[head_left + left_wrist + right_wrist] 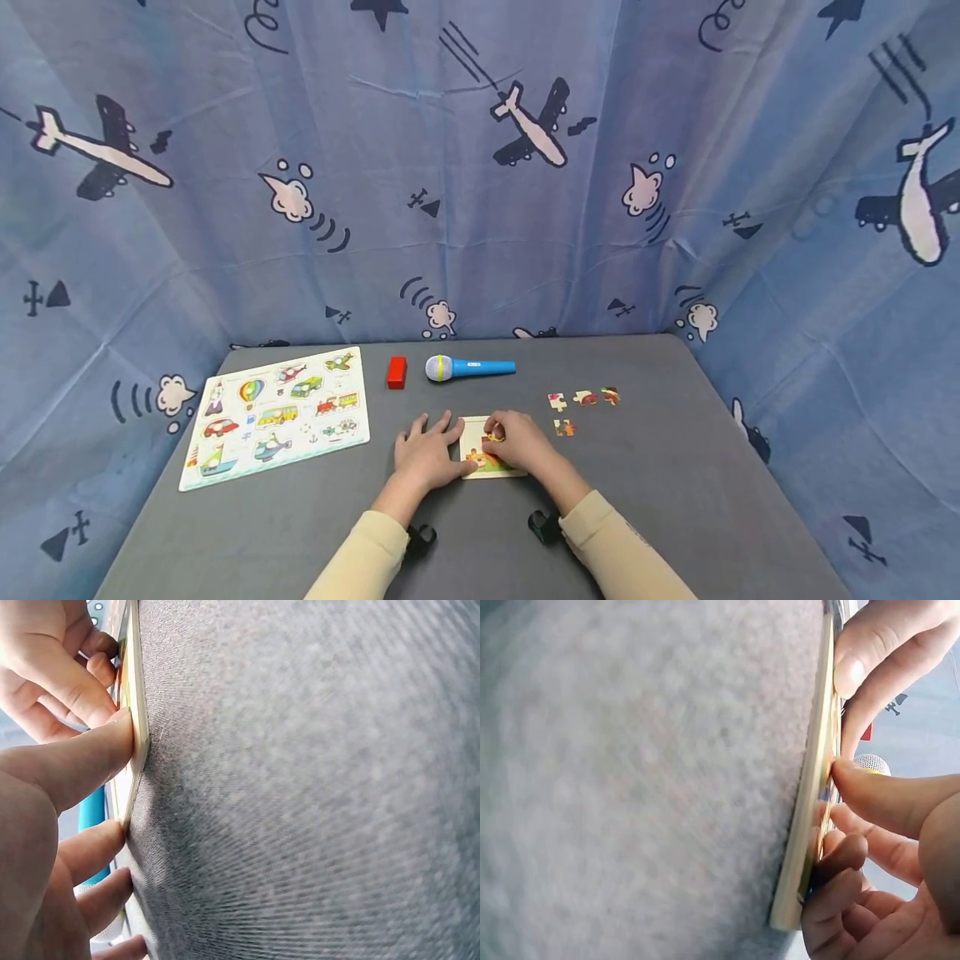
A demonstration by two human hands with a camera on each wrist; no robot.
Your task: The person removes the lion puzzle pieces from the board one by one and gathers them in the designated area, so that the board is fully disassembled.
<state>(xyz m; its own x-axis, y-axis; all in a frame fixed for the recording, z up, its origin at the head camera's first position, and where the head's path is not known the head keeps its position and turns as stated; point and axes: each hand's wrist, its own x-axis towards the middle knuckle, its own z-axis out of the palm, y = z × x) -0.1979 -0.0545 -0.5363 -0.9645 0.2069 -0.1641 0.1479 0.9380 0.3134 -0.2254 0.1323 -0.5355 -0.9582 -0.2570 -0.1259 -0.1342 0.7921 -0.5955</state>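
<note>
A small wooden jigsaw board (471,427) with a pale rim lies on the table between both hands, partly filled with colourful pieces. My left hand (426,456) spreads its straight fingers at the board's left side, the thumb pressing on its near left corner. In the left wrist view the thumb (97,754) lies over the rim and the index fingertip touches the edge. My right hand (519,442) curls over the board's right part, thumb and fingertips pinching a puzzle piece (495,436) mostly hidden beneath them. In the right wrist view its thumb (885,796) reaches the board's surface.
Several loose puzzle pieces (585,398) lie right of the board. Behind it are a blue toy microphone (483,367) and a red block (397,372). A large vehicle picture board (277,417) lies at the left. A patterned curtain (450,208) surrounds the grey table (660,500).
</note>
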